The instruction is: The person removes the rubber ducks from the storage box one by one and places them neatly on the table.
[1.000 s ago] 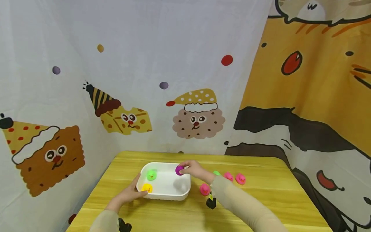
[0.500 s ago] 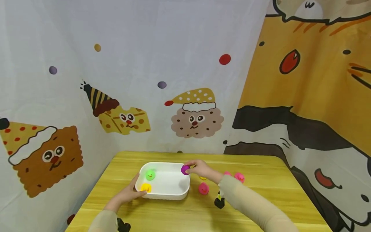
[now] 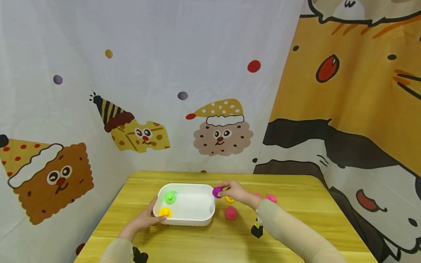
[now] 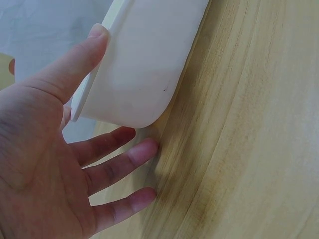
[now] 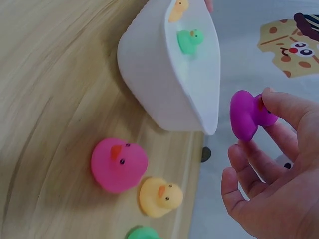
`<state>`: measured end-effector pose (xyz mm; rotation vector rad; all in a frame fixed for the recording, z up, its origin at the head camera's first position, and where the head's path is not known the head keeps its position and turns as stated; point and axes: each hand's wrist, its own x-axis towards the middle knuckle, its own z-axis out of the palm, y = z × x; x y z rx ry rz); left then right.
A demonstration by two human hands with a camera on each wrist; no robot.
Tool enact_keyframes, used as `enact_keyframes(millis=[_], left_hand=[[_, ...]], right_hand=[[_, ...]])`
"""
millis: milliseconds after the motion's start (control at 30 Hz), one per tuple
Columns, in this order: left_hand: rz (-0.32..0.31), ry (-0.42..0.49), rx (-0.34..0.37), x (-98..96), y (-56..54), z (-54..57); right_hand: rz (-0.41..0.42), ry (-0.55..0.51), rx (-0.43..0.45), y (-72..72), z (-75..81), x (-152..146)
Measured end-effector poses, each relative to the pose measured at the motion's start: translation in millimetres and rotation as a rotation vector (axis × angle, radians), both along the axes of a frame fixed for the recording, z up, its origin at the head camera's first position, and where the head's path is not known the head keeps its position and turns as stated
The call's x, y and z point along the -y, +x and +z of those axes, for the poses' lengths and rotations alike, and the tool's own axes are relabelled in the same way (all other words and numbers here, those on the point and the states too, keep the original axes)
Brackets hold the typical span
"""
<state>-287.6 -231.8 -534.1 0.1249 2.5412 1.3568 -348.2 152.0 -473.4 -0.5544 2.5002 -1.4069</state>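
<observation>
My left hand point(image 3: 145, 217) holds the left end of a white plastic tub point(image 3: 194, 222). In the left wrist view its thumb lies on the tub's rim; several fingers spread beside the lower corner. Inside the tub sit a green rubber duck point(image 3: 170, 197) and a yellow rubber duck point(image 3: 165, 212). A purple rubber duck point(image 5: 244, 115) is pinched between thumb and fingers of my right hand point(image 3: 234, 191), just beyond the tub's right end and above the table. Below that hand, a pink rubber duck point(image 3: 231, 213) and another yellow duck point(image 5: 160, 197) stand on the table.
More pink ducks point(image 3: 271, 198) stand farther right, partly hidden by the right wrist. Another green duck point(image 5: 143, 233) shows at the bottom of the right wrist view. The wooden table point(image 3: 197, 244) meets a cartoon-printed curtain point(image 3: 164, 54) behind.
My right hand has moved right with the purple duck, from over the tub to just outside its right rim. The left hand stays at the tub.
</observation>
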Motion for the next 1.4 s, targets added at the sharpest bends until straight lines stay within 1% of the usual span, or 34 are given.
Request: enact_keyframes(millis=[233, 400, 500, 700, 867, 1000, 1133, 1200, 1333, 1400], left_hand=[[-0.005, 0.015, -0.003, 0.3, 0.8, 1.0], [0.002, 0.004, -0.008, 0.1, 0.8, -0.9], [0.006, -0.005, -0.005, 0.1, 1.3, -1.4], [0.009, -0.005, -0.001, -0.6, 2.6, 1.1], [0.006, 0.005, -0.002, -1.1, 3.2, 2.5], [0.007, 0.001, 0.001, -0.7, 2.9, 3.3], [0.0, 0.001, -0.003, -0.6, 2.2, 4.0], [-0.004, 0.01, -0.005, -0.3, 1.9, 3.6], [-0.006, 0.027, 0.002, 0.6, 1.4, 1.3], [-0.004, 0.025, 0.005, 0.9, 1.2, 0.4]], right_hand=[[-0.001, -0.026, -0.018, 6.1, -0.4, -16], [-0.015, -0.025, -0.029, 7.1, -8.1, -28], [-0.024, -0.013, -0.026, 8.7, -11.4, -34], [-0.017, -0.024, -0.006, 17.3, -9.5, -45], [-0.029, -0.02, 0.001, 22.8, -10.7, -55], [-0.013, -0.02, -0.006, 25.6, -13.2, -61], [0.023, -0.042, -0.033, 25.8, -19.3, -69], [0.026, -0.044, -0.042, 25.7, -23.3, -73], [-0.011, -0.015, -0.036, 27.4, -28.7, -78], [-0.04, 0.0, -0.018, 28.8, -30.2, -79]])
